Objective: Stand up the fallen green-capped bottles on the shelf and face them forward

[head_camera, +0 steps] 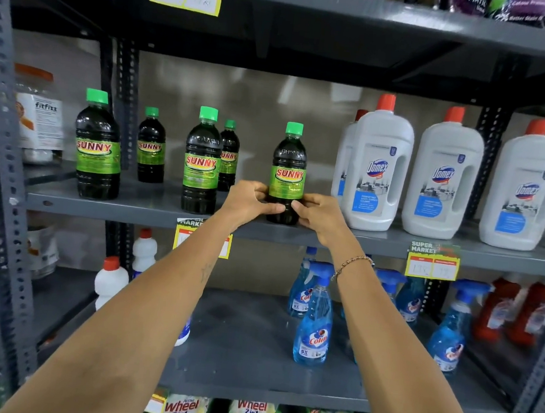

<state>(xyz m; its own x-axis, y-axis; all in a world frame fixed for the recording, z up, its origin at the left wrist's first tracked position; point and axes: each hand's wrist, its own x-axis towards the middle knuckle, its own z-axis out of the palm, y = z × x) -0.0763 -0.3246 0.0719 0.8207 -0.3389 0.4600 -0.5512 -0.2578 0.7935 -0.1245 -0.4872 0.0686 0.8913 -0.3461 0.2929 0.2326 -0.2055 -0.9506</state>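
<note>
Bottle (pixel 288 174) upright at shelf (pixel 151 209) front edge, label forward, gripped low between left hand (pixel 248 202) and right hand (pixel 322 214). Both hands closed on its base. Four more bottles (pixel 99 146) upright to the left.

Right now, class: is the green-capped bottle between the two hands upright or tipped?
Upright. The bottle stands base-down at the shelf edge, cap on top, label facing forward, both hands gripping its lower part.

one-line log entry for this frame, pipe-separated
phase: facing bottle | left hand: grip on Sunny bottle | right hand: grip on same bottle | bottle: upright, label forward, on shelf | fallen bottles: none seen
</note>
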